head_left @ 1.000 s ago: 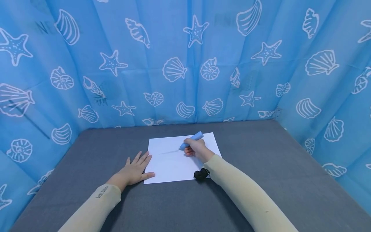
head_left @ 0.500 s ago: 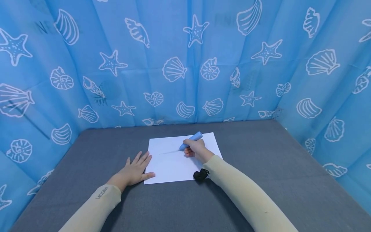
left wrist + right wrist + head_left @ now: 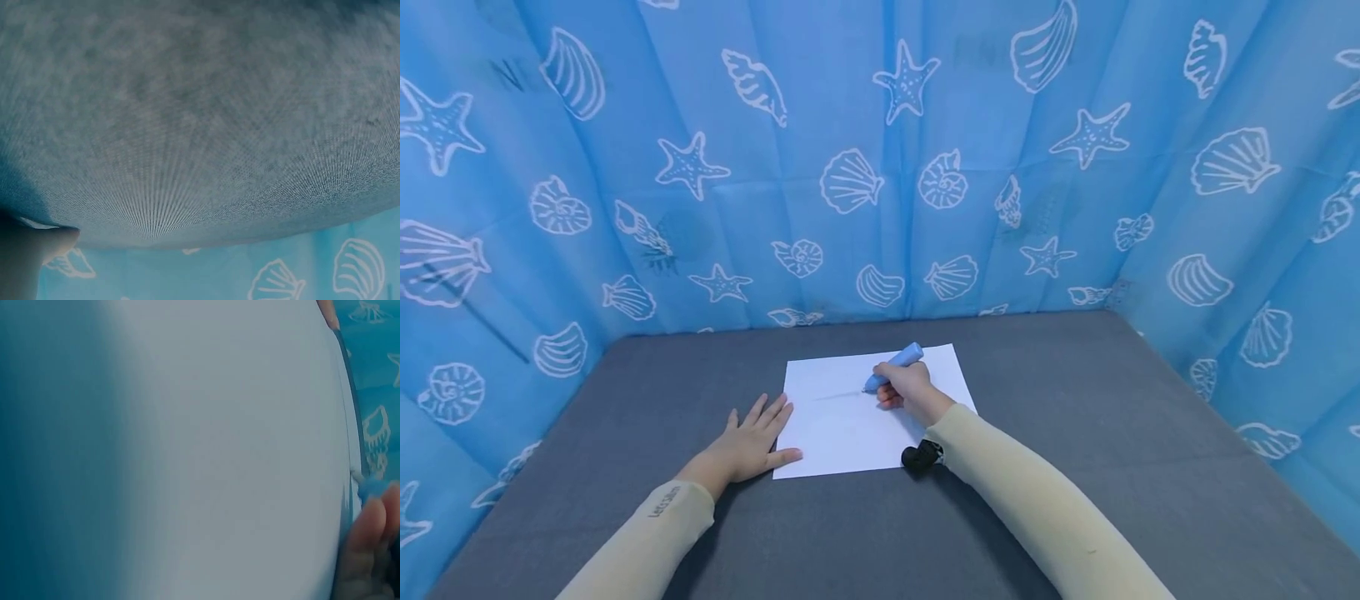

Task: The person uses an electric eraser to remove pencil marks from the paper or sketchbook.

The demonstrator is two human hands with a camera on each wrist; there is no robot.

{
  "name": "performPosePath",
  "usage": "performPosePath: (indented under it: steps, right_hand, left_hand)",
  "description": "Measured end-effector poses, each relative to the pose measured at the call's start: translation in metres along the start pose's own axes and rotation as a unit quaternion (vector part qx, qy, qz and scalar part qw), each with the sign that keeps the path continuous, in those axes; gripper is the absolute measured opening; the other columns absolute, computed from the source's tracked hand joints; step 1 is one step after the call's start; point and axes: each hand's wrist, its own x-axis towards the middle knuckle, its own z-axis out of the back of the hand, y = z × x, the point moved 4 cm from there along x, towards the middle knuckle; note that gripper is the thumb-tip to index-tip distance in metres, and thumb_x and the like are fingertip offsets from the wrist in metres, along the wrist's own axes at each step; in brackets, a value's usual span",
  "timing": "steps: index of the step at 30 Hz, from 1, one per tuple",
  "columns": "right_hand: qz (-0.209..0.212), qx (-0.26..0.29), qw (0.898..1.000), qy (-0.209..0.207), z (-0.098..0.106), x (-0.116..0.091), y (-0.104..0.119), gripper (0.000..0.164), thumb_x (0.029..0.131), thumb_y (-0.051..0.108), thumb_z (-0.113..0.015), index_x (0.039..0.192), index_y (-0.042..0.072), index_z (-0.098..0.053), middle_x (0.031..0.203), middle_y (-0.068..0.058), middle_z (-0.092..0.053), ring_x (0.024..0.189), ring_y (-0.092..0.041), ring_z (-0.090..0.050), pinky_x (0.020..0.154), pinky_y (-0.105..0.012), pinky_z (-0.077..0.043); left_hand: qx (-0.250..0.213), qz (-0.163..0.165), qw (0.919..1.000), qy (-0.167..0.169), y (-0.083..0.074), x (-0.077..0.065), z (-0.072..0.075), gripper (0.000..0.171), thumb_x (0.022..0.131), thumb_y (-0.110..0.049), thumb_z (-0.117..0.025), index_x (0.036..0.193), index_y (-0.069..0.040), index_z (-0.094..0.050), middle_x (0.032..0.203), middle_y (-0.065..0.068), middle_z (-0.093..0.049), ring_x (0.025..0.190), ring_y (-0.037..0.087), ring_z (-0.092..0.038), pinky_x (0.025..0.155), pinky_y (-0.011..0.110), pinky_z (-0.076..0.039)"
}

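Note:
A white sheet of paper (image 3: 842, 442) lies on the grey table, with one thin, faint line running across its upper half. My right hand (image 3: 910, 390) pinches a thick light-blue pen (image 3: 904, 357), which leans up and to the right. Its tip meets the sheet at the line's right end. In the right wrist view, the blue pen (image 3: 373, 487) shows beyond curled fingertips (image 3: 369, 522), at the edge of the picture. Spread flat, my left hand (image 3: 747, 443) lies at the paper's left edge, its thumb and some fingertips on the sheet.
The grey cloth-covered table (image 3: 1075, 400) extends around the paper on all sides. Behind it and to both sides hangs a blue curtain (image 3: 805, 208) printed with white shells and starfish. A small black device (image 3: 921, 455) sits at the right wrist, over the paper's near edge.

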Motion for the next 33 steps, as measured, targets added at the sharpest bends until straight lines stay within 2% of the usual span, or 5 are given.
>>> performPosePath:
  steps: [5, 16, 21, 28, 33]
  right_hand:
    - [0.001, -0.004, 1.0, 0.005, 0.001, 0.0, -0.001, 0.02, 0.09, 0.016, -0.065, 0.085, -0.003, -0.061, 0.055, -0.005, -0.056, 0.043, -0.009, -0.054, 0.047, -0.022, -0.051]
    - [-0.008, -0.015, 1.0, 0.023, 0.003, -0.001, -0.001, 0.022, 0.091, 0.017, -0.066, 0.088, -0.004, -0.062, 0.057, -0.005, -0.058, 0.045, -0.01, -0.056, 0.049, -0.022, -0.052]
    - [-0.019, 0.003, 1.0, 0.013, 0.005, -0.001, 0.0, 0.024, 0.092, 0.021, -0.065, 0.087, -0.003, -0.062, 0.06, -0.006, -0.059, 0.048, -0.011, -0.057, 0.05, -0.023, -0.052]
    - [-0.035, 0.025, 0.998, 0.05, 0.004, -0.002, 0.0, 0.024, 0.093, 0.021, -0.063, 0.083, -0.002, -0.062, 0.063, -0.007, -0.06, 0.052, -0.012, -0.058, 0.052, -0.025, -0.054]
    - [-0.03, 0.026, 0.998, 0.049, 0.004, -0.002, 0.002, 0.022, 0.092, 0.019, -0.062, 0.085, -0.002, -0.062, 0.063, -0.008, -0.06, 0.052, -0.013, -0.058, 0.052, -0.024, -0.053]
  left_hand:
    - [0.001, 0.001, 1.0, -0.001, 0.002, 0.001, -0.003, 0.097, 0.089, -0.075, -0.038, 0.156, -0.009, -0.016, 0.162, 0.013, -0.008, 0.146, 0.04, 0.0, 0.106, 0.072, 0.0]
    - [-0.011, -0.007, 0.9999, 0.004, -0.009, -0.003, 0.005, 0.094, 0.091, -0.069, -0.043, 0.155, -0.005, -0.018, 0.161, 0.016, -0.009, 0.146, 0.043, 0.0, 0.105, 0.072, 0.0]
    - [-0.016, -0.002, 0.9999, 0.0, -0.009, -0.005, 0.004, 0.093, 0.092, -0.068, -0.044, 0.155, -0.005, -0.019, 0.161, 0.016, -0.01, 0.145, 0.043, -0.001, 0.105, 0.073, 0.001]
    - [-0.01, -0.004, 0.9999, -0.004, -0.004, -0.001, -0.001, 0.094, 0.091, -0.07, -0.043, 0.155, -0.007, -0.018, 0.162, 0.014, -0.009, 0.146, 0.042, 0.0, 0.105, 0.072, 0.001]
    - [-0.007, -0.002, 1.0, 0.004, -0.004, 0.0, 0.002, 0.094, 0.091, -0.069, -0.043, 0.156, -0.007, -0.016, 0.162, 0.015, -0.008, 0.146, 0.042, 0.001, 0.105, 0.072, 0.001]
